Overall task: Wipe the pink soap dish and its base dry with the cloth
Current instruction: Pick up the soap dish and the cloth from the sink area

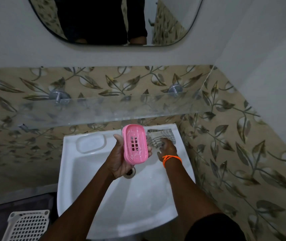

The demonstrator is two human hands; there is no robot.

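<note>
The left hand (121, 159) cups the pink soap dish (135, 143) in curled fingers above the sink (90, 192), while the right hand (167, 149) touches the striped cloth (163, 136), its grip unclear.

A small home bathroom is shown. A white washbasin (104, 197) is fixed in a corner, walled with leaf-patterned tiles (243, 153). A glass shelf (104, 110) on metal brackets is mounted above it, and a rounded mirror (114, 23) is hung higher up.
</note>
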